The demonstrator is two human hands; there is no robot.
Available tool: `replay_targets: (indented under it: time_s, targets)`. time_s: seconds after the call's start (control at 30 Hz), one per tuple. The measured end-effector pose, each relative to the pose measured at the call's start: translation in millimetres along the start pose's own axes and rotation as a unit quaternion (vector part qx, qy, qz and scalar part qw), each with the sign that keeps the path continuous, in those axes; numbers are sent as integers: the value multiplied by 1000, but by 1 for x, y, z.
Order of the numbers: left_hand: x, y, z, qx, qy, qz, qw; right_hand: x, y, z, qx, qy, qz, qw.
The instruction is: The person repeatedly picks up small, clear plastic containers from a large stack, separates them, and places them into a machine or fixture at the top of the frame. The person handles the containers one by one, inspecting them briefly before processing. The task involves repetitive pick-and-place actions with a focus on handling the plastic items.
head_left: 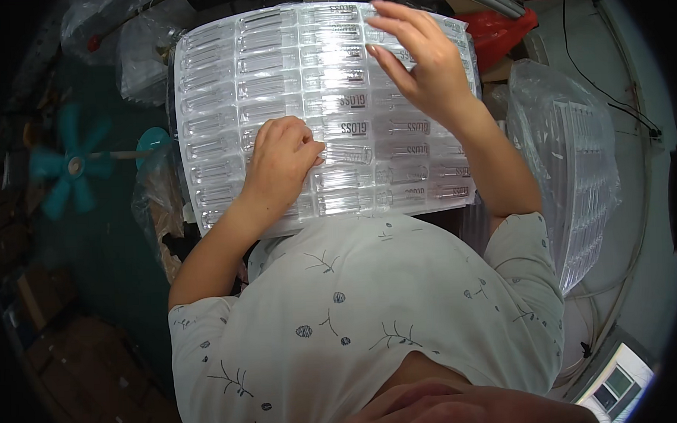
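A wide translucent tray in front of me holds rows of clear plastic tubes, many with dark printed lettering. My left hand rests over its middle with curled fingers, pinching the end of one clear tube. This tube lies slightly askew from its neighbours, and its left end is hidden by my fingertips. Above the far right part of the tray, my right hand is raised with its fingers apart and nothing between them.
Stacked clear trays in a plastic bag stand at the right. A red plastic bag lies beyond the tray's far right corner. To the left are a teal fan and crumpled clear plastic. Cardboard boxes sit lower left.
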State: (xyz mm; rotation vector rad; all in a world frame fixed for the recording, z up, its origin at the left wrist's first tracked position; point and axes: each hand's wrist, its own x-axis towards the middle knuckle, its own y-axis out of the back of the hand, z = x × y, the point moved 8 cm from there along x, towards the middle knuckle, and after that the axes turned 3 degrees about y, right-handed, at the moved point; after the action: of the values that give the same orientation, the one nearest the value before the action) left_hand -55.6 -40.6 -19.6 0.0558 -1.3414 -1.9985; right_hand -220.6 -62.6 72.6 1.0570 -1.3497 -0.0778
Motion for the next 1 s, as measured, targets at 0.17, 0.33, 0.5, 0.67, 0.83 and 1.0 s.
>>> replay_targets:
  time_s: [0.17, 0.33, 0.5, 0.67, 0.83, 1.0]
  targets:
    - [-4, -7, 8, 59, -4, -22, 998, -47, 8, -36, 120, -62, -93, 986]
    - [-1, -5, 10, 92, -10, -29, 995, -81, -4, -69, 167, -41, -209, 963]
    - [2, -4, 13, 122, -14, -50, 991, -108, -36, -87, 122, 2, -257, 959]
    - [-1, 9, 3, 76, 8, -5, 997, -100, -18, -82, 196, -45, -198, 959]
    - [3, 10, -10, -279, 180, -20, 943, -92, 1, -55, 225, -144, -58, 962]
    - [14, -10, -12, -510, 208, 63, 832, -93, -8, -55, 266, -185, -3, 946]
